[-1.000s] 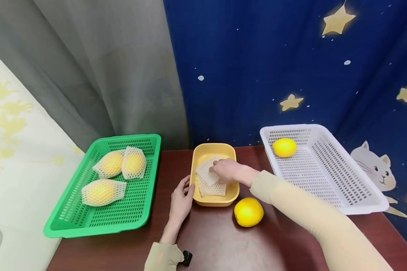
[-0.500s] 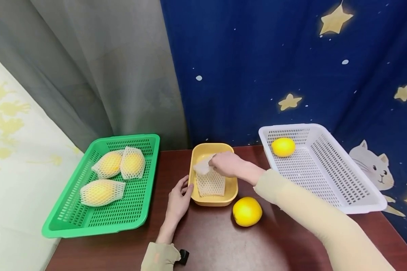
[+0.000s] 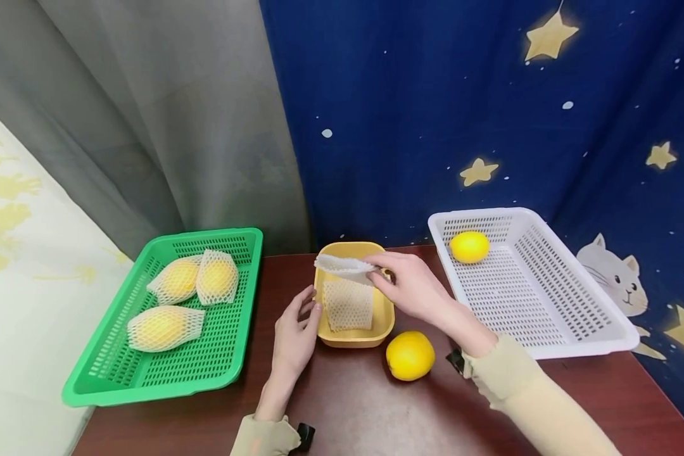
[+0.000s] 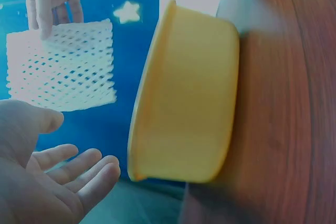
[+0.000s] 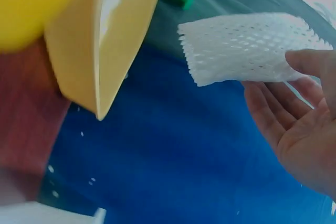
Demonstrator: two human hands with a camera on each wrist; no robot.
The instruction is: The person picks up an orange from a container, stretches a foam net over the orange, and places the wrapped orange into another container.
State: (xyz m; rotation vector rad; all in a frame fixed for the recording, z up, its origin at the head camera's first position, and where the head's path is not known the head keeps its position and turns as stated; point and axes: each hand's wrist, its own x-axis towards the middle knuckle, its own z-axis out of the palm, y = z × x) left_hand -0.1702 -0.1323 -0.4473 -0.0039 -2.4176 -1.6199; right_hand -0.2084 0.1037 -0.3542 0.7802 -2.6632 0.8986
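Observation:
My right hand [image 3: 413, 282] pinches a white foam net sleeve [image 3: 344, 266] between thumb and fingers, above the yellow tub [image 3: 348, 342]. In the right wrist view the sleeve [image 5: 241, 45] lies flat, its free end pointing away from the hand. Another foam net [image 3: 349, 307] rests inside the tub. Beside the tub's left wall is my left hand [image 3: 296, 332]; the left wrist view shows its fingers [image 4: 97, 182] spread and relaxed, holding nothing. A bare lemon [image 3: 410, 356] sits on the table just in front of the tub's right corner.
On the left, a green basket [image 3: 165, 396] contains 3 yellow fruits in foam nets [image 3: 162, 329]. A white basket [image 3: 581, 349] on the right has one lemon [image 3: 469, 247] at its back left. Curtains [image 3: 370, 126] hang behind the dark red table [image 3: 353, 411].
My right hand has lifted the foam sleeve up out of the tub, leaving the other net inside. My left hand has stayed by the tub's left side. The view has shifted slightly.

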